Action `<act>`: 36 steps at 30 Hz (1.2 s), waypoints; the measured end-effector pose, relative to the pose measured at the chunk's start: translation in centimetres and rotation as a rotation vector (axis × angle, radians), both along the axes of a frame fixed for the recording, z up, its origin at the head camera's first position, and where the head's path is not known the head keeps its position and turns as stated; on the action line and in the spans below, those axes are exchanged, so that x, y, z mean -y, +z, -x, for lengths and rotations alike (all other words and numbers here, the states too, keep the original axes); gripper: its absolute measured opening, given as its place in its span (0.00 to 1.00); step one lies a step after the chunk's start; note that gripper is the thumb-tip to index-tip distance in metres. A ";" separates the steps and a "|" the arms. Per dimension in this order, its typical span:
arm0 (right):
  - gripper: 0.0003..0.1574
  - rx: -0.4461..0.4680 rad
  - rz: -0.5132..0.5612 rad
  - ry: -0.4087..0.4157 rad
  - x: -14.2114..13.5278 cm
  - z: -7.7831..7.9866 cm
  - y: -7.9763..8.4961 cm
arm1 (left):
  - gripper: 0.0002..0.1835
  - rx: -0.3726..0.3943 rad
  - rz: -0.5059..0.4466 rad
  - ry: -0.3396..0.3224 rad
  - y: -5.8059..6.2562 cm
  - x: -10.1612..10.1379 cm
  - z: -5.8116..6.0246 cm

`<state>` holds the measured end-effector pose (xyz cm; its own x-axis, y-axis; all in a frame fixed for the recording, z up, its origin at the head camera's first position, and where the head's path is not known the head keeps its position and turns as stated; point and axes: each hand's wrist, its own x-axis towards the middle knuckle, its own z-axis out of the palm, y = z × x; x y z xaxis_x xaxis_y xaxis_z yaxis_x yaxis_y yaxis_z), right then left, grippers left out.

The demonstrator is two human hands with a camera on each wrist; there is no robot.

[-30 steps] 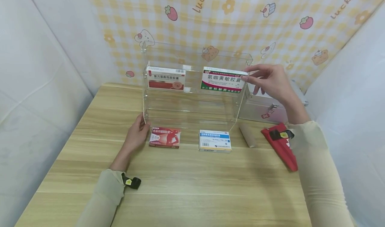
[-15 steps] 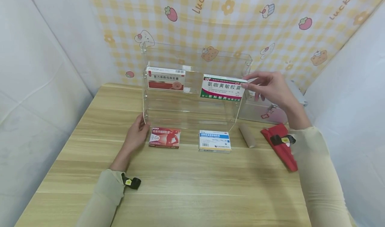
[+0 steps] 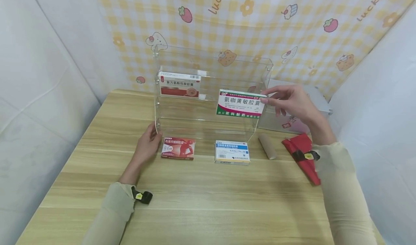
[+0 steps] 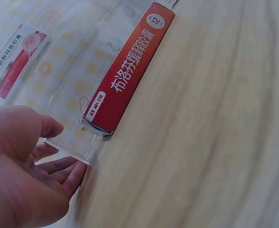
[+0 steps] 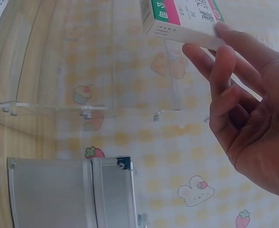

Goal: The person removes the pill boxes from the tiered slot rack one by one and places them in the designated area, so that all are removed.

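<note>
My right hand (image 3: 290, 102) pinches the right end of a white, green and magenta medicine box (image 3: 241, 105), its printed face turned forward. The box is in front of the middle level of a clear acrylic display rack (image 3: 177, 112); whether it touches the rack I cannot tell. In the right wrist view the medicine box (image 5: 182, 19) shows its end above the fingers. At the rack's lower left corner my left hand (image 3: 147, 142) grips the side panel, with thumb and fingers about its edge in the left wrist view. A white and red medicine box (image 3: 179, 86) stands on an upper shelf, left side.
A red medicine box (image 3: 178, 148) and a white and blue one (image 3: 232, 152) lie on the wooden table (image 3: 195, 201) before the rack. To the right are a brown cylinder (image 3: 267, 146), a red pouch (image 3: 302, 158) and a silver case (image 3: 276, 120). A patterned cloth (image 3: 208, 25) hangs behind.
The right hand has lowered the medicine box from the upper shelf's height to the middle of the rack. My left hand has stayed at the rack's corner.
</note>
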<state>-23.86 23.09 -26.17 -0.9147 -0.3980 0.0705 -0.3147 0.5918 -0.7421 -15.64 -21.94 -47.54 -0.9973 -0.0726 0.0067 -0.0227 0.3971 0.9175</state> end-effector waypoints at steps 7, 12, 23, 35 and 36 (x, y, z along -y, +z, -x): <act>0.21 0.059 -0.009 -0.017 0.2 -0.9 -0.3 | 0.30 0.001 -0.010 -0.004 0.0 0.0 0.1; 0.19 0.087 -0.008 -0.011 1.1 -2.1 0.2 | 0.31 0.006 -0.019 -0.003 -0.1 0.1 0.1; 0.18 0.116 0.014 0.020 0.9 -2.3 -0.8 | 0.31 0.007 -0.021 -0.009 -0.1 0.1 0.1; 0.18 0.153 0.019 0.052 -0.7 -0.8 -4.4 | 0.31 0.003 -0.021 -0.016 0.1 0.1 0.1; 0.19 0.159 0.026 0.055 -0.7 -0.8 -4.6 | 0.31 0.002 -0.020 -0.016 0.1 0.1 0.0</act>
<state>-23.10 23.83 -30.75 -0.8919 -0.4479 -0.0625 -0.2237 0.5570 -0.7998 -15.68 -22.03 -47.43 -0.9984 -0.0570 0.0030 -0.0189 0.3792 0.9251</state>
